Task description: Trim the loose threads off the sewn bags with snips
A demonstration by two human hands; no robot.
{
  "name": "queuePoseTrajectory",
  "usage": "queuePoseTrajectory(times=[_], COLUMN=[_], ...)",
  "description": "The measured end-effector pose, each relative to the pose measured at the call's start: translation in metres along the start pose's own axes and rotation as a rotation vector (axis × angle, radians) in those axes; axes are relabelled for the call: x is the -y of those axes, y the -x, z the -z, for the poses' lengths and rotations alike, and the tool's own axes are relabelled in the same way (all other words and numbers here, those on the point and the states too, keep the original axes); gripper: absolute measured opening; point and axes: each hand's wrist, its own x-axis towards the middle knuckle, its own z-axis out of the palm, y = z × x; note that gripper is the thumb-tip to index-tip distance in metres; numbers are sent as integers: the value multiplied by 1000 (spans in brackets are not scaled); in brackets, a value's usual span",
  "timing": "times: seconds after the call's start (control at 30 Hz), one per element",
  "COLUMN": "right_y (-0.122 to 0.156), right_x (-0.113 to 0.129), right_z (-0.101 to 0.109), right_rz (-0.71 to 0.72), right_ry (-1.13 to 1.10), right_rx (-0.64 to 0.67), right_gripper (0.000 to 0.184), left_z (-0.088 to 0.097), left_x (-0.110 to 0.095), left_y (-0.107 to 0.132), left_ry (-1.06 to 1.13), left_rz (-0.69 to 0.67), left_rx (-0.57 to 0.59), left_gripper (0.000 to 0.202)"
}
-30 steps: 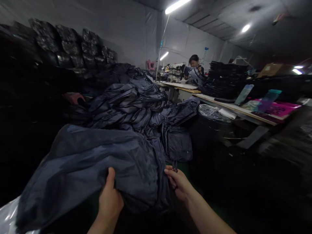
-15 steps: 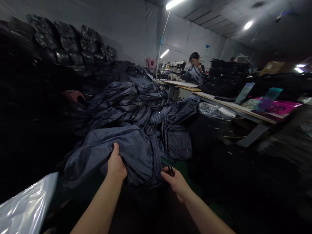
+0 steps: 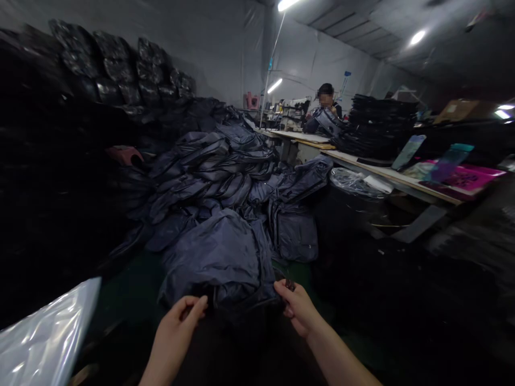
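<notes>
- L hand point(image 3: 177, 324): fingers half-curled at lower edge of crumpled dark navy fabric bag point(image 3: 217, 257); hold on cloth cannot be told.
- R hand point(image 3: 296, 310): thumb + forefinger pinched tight on small dark object point(image 3: 288, 284) at bag's right edge; too dim to ID.
- Bag lies just ahead of both hands, at foot of pile of like navy bags point(image 3: 217, 161).
- Clear plastic sheet point(image 3: 44, 332) lower left.
- Person point(image 3: 325, 104) at far end of long wooden worktable point(image 3: 386, 174).

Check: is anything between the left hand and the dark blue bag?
Nothing visible. The left hand is at the near edge of the dark blue bag, fingertips against or just off the fabric; too dim to tell. The right hand pinches a small dark object at the bag's right edge.
</notes>
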Motion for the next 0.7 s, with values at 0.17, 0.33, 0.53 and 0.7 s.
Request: queuePoseTrajectory(times=[0.17, 0.33, 0.53, 0.7], right_y=[2, 4, 3, 3], right_x=[-5, -8, -6, -7], right_z=[0, 1, -2, -4], right_rz=[-22, -24, -29, -32], right_ry=[-53, -75, -84, -56], right_rx=[18, 30, 25, 2], right_gripper=[45, 44, 44, 45], left_z=[-26, -49, -47, -43], left_x=[10, 7, 1, -5], left_y=[31, 22, 7, 9], left_ry=[-201, -503, -518, -411], left_rz=[-392, -735, -610, -468], left_rx=[8, -65, -26, 31], left_gripper=[19, 21, 23, 23])
